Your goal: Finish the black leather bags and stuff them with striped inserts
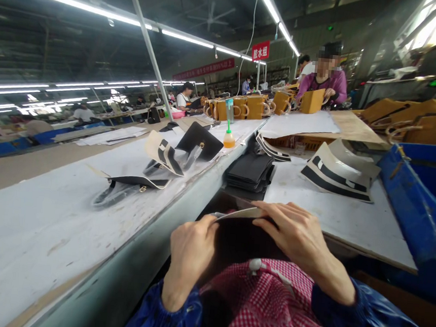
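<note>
Above my lap, both hands grip a dark bag panel [242, 237] with a pale underside edge showing along its top. My left hand [193, 253] is closed around its left edge, fingers mostly out of sight behind it. With fingers bent over the top edge, my right hand [298, 234] holds the right side. Just beyond my hands lies a stack of black pieces [250, 171]. On the bench to the left, a black bag part [138, 181] with a clear-wrapped strap lies flat, and another black flap piece [200, 141] with a metal clasp stands propped up.
An orange glue bottle [229, 139] with a green top stands near the left bench [63, 231] edge. Curved cream-and-black pieces [339, 176] lie on the right board. A blue bin [421, 201] borders the right side. Across the table, a co-worker [324, 81] handles a tan bag [312, 101].
</note>
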The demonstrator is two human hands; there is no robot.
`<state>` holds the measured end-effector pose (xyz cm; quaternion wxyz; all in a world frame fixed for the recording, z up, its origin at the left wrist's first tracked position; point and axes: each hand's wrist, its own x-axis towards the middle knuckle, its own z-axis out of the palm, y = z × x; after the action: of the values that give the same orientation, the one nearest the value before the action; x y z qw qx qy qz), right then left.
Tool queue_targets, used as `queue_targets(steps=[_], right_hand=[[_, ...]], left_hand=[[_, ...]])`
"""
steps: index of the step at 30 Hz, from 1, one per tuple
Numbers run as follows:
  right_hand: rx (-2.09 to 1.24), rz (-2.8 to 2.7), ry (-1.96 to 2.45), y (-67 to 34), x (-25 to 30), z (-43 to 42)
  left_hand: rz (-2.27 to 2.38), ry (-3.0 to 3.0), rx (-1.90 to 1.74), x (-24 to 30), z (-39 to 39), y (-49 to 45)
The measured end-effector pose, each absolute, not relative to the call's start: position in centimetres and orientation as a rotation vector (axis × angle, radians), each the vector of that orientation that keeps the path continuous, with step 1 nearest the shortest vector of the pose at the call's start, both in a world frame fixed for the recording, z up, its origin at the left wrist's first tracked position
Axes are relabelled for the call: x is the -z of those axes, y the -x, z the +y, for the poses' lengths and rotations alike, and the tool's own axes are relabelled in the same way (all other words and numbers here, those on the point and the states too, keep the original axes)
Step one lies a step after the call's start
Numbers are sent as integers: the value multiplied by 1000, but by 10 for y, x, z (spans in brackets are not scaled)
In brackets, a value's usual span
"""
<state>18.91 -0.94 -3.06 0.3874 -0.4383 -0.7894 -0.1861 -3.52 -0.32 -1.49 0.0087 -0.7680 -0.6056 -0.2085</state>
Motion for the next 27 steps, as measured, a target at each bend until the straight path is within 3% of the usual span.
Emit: queue_targets(steps=[9,20,27], right_hand=[[-72,-1606,1083,-219,53,10],[-887,-1151,1016,-214,55,17],[-997,-893,1069,-208,34,1]], left_hand=[[-1856,2376,1306,22,-3,80],[-1667,2607,1471,9,-23,73],[-1524,2824,1580,-6,-31,68]])
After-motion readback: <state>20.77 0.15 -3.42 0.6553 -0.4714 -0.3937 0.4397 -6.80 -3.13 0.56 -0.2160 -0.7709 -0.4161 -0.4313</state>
